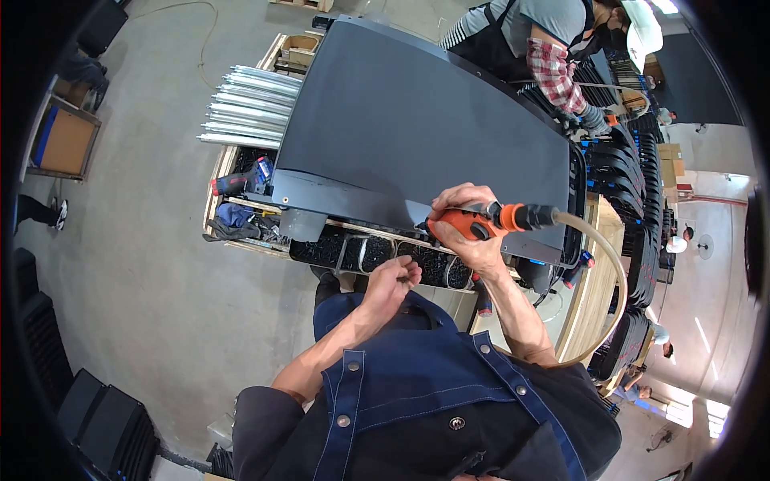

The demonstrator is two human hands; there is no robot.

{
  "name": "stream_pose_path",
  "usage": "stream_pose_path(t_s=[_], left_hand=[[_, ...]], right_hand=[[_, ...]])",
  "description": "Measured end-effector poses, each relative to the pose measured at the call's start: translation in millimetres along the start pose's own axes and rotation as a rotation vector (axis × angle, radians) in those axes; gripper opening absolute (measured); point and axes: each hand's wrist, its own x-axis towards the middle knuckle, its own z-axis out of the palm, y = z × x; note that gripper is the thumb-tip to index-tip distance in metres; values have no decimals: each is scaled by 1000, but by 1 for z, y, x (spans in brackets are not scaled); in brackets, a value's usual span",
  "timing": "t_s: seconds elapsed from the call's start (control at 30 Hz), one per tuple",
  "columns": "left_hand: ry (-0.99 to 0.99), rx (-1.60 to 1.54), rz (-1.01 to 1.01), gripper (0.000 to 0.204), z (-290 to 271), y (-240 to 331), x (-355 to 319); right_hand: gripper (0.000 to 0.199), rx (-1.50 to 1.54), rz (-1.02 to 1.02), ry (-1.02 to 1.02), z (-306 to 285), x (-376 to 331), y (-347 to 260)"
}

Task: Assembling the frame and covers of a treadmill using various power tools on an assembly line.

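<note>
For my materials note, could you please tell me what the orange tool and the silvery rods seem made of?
Orange tool: probably moulded plastic, satin, judging by its smooth, rounded shell; painted metal possible. Silvery rods: likely metal, smooth and shiny, given their bright streaked highlights.

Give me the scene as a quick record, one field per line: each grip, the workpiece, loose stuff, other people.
Right grip: closed around an orange power tool; tip by the panel's near edge, contact unclear
Hose: joined to the tool's rear, curving down at right
Left grip: fingers curled, near small dark parts; anything held is unclear
Workpiece: big dark panel, lying flat
Left end of panel: silver rods; cordless drill
Other people: co-worker at the panel's far side, wearing gloves
</note>
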Motion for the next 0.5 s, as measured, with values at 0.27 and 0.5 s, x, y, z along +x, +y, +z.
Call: stream_pose_path(t_s=[0.27, 0.5], left_hand=[[-112, 252, 255, 27, 30, 10, -43], [-58, 444, 386, 47, 18, 7, -46]], right_hand=[[41, 72, 18, -41, -3, -6, 2], [41, 148, 74, -66, -16, 1, 6]])
